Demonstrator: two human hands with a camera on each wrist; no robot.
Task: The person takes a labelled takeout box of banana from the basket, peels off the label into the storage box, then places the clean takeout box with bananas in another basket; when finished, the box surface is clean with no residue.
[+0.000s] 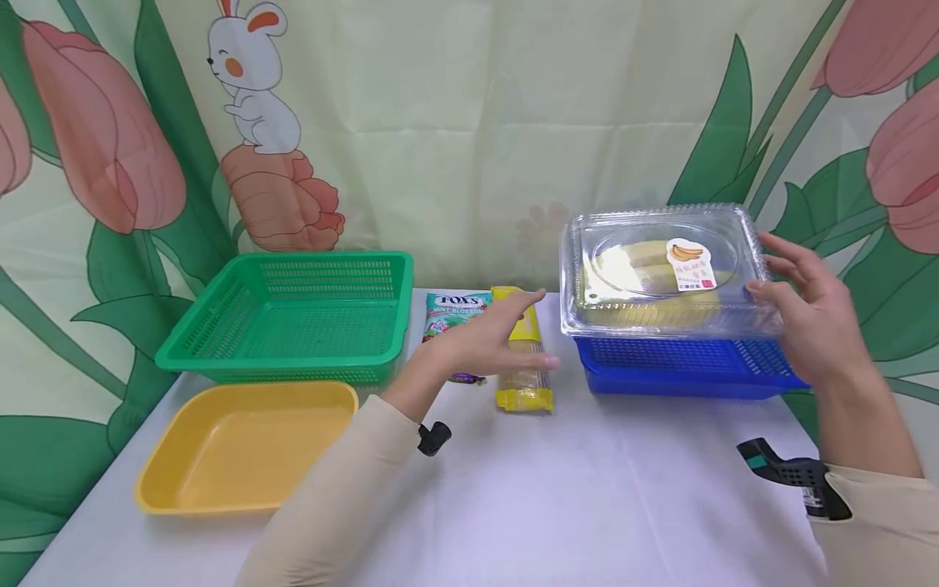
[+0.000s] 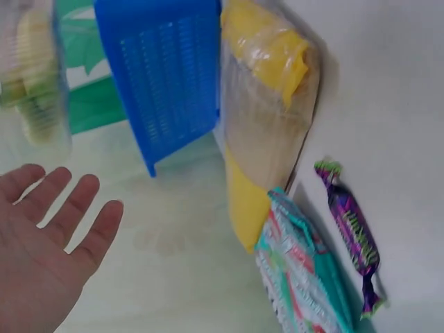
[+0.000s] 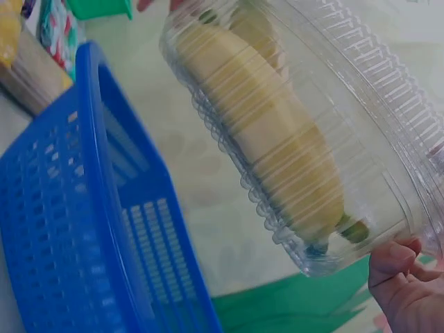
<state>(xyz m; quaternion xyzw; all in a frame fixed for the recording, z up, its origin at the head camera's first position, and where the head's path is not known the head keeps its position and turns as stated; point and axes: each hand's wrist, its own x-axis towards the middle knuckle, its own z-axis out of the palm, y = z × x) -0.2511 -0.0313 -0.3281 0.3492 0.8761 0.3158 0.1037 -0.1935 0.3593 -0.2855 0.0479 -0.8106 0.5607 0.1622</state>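
A clear plastic clamshell box of bananas, with a banana-picture label, is above the blue basket. My right hand grips its right edge, thumb on the near side in the right wrist view. The left hand reaches toward the box with fingers spread and nothing in them; a gap to the box shows in the head view. Beneath that hand on the table lie a yellow-ended clear packet of what look like noodles and a teal FOX'S candy bag.
A purple-wrapped candy lies beside the candy bag. At the left stand a green basket and, nearer, a yellow tray. A printed curtain hangs right behind the white table.
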